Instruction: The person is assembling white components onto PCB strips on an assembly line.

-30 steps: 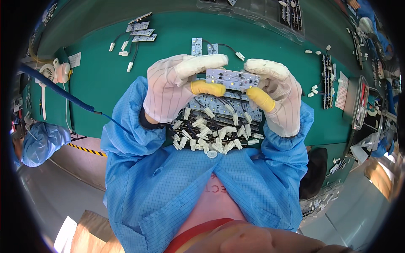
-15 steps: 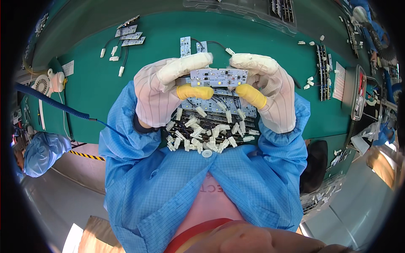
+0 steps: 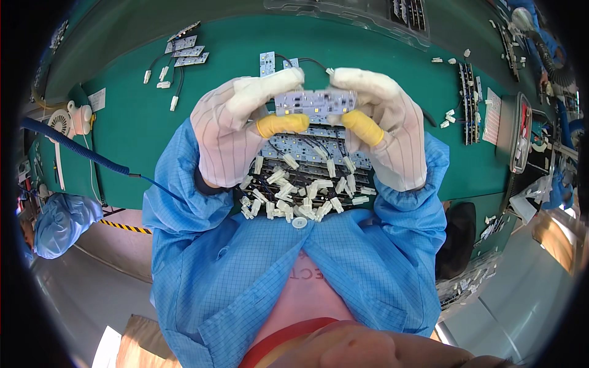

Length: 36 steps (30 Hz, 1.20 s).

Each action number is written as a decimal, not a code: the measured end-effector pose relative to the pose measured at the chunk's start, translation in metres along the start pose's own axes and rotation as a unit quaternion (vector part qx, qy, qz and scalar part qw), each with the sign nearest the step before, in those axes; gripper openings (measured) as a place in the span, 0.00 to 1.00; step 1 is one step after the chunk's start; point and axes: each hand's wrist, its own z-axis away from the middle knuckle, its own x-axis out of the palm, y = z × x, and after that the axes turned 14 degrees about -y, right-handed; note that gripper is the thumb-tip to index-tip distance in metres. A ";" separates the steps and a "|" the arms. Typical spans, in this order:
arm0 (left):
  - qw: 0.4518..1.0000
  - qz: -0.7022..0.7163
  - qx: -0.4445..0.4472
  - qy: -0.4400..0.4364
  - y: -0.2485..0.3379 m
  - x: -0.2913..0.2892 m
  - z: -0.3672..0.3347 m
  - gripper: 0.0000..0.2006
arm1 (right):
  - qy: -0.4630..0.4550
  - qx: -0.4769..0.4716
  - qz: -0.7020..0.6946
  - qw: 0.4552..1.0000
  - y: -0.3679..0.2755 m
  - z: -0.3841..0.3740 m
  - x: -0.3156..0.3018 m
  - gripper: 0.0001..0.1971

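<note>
A white LED circuit board (image 3: pixel 316 104) is held up level between my two gloved hands. Its left end is pinched by my left hand (image 3: pixel 236 119), with the yellow-covered thumb along the lower edge. My right hand (image 3: pixel 386 122) grips the other end the same way. Below the held board lies a stack of similar circuit boards (image 3: pixel 294 149), partly hidden by my hands. Many white wire connectors (image 3: pixel 288 193) on black leads heap up in front of my chest. Just beyond my fingertips, another small board (image 3: pixel 267 63) lies on the green mat with a black lead.
Several boards with leads (image 3: pixel 187 52) lie at the far left of the green mat (image 3: pixel 141 141). On the right are a row of boards on edge (image 3: pixel 469 104), a paper sheet (image 3: pixel 492 116) and a metal-rimmed box (image 3: pixel 520 132). A small white fan (image 3: pixel 61 122) and blue coiled cord (image 3: pixel 80 147) are left.
The held board has risen slightly and tipped a little, its top edge now blurred. Both hands moved slightly up with it and keep their hold.
</note>
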 end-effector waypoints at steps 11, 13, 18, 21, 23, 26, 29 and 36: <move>0.993 -0.085 0.026 -0.080 -0.013 -0.005 0.012 0.07 | -0.138 0.045 -0.222 0.964 0.031 0.004 -0.022 0.26; 0.990 -0.094 0.024 -0.104 -0.012 -0.008 0.010 0.07 | -0.198 0.004 -0.265 0.944 0.035 0.001 -0.024 0.24; 1.000 0.011 0.013 -0.020 -0.010 0.005 0.001 0.12 | -0.092 0.065 -0.172 0.979 0.018 -0.004 -0.011 0.23; 0.992 0.114 -0.039 -0.039 -0.010 0.001 -0.003 0.11 | -0.082 0.066 -0.139 0.985 0.016 -0.006 -0.011 0.21; 0.992 0.098 -0.017 -0.072 -0.017 0.000 -0.002 0.11 | -0.096 0.105 -0.094 0.985 0.017 -0.006 -0.019 0.23; 0.989 -0.041 0.006 -0.141 -0.020 -0.012 -0.009 0.12 | -0.071 0.025 -0.066 0.995 0.015 -0.006 -0.014 0.26; 0.994 0.090 -0.063 0.020 -0.076 -0.050 -0.020 0.12 | -0.033 0.042 -0.085 0.995 0.017 -0.007 -0.006 0.27; 0.945 -0.214 -0.203 -0.144 -0.192 -0.134 -0.006 0.12 | -0.029 0.037 -0.108 0.993 0.022 -0.009 -0.009 0.17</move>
